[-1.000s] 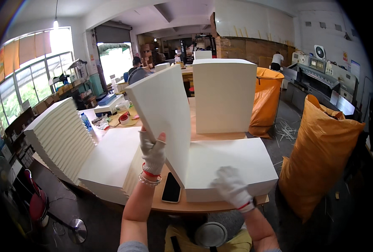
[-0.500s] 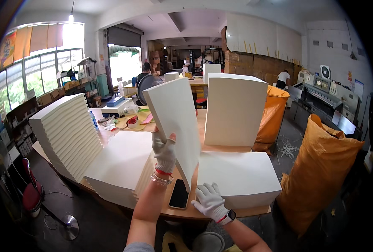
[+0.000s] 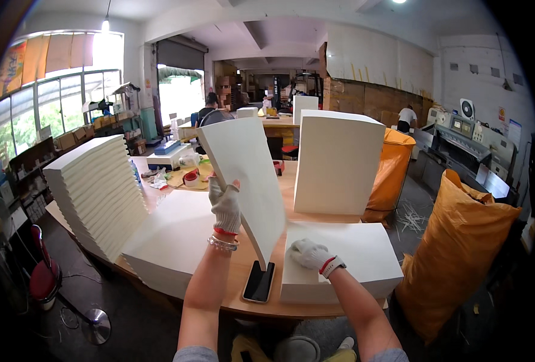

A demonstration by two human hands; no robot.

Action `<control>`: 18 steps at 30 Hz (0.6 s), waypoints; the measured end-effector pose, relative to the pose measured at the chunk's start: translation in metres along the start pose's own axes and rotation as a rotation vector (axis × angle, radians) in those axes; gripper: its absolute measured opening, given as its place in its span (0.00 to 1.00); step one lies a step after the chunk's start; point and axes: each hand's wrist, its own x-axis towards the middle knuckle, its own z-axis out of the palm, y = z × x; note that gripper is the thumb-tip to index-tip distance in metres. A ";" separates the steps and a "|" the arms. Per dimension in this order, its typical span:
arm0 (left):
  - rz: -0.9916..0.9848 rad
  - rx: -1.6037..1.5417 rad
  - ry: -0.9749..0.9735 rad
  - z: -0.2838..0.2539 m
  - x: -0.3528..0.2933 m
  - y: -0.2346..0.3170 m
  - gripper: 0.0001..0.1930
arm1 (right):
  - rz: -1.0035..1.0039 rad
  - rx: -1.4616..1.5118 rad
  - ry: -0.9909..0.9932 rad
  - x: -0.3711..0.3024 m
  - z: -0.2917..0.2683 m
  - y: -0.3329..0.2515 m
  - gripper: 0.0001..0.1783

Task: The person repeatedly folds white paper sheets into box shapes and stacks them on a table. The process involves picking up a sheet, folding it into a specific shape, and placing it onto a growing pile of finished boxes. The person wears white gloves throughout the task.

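Note:
My left hand [image 3: 225, 206], in a white knit glove, grips a thick bundle of white paper sheets [image 3: 243, 175] by its left edge. The bundle stands upright and tilted, its lower corner just over a black phone [image 3: 259, 282] on the table. My right hand [image 3: 309, 254], gloved too, lies on top of a low white paper stack [image 3: 352, 259] at the right. Its fingers are curled and the tips are hidden, so what they may hold does not show. A tall white paper stack [image 3: 339, 163] stands behind that one.
Left, a pile of white paper in wavy-edged layers [image 3: 95, 181] rises beside a flat white stack [image 3: 168, 241]. Tape rolls [image 3: 191, 177] and wrappers lie farther back. Orange sacks [image 3: 454, 259] stand right of the wooden table [image 3: 231, 295]. Two people work in the distance.
My right hand has moved from the low stack's near left corner onto its top, and its fingers have curled. The bundle in my left hand has shifted slightly left.

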 end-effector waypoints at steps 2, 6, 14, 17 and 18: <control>-0.034 -0.005 0.019 -0.002 0.009 -0.001 0.20 | 0.041 0.017 -0.006 0.001 0.003 -0.002 0.25; -0.060 0.002 0.034 -0.008 0.034 -0.008 0.18 | 0.058 0.054 -0.044 0.007 0.006 0.006 0.27; -0.085 -0.130 0.132 -0.008 0.056 0.017 0.18 | 0.034 0.072 -0.014 0.004 0.007 0.008 0.30; 0.030 -0.120 0.122 -0.004 0.040 0.054 0.19 | -0.039 0.169 -0.051 -0.008 -0.020 -0.007 0.33; 0.087 -0.109 0.128 -0.001 0.030 0.071 0.20 | -0.078 0.222 -0.084 -0.015 -0.031 -0.018 0.34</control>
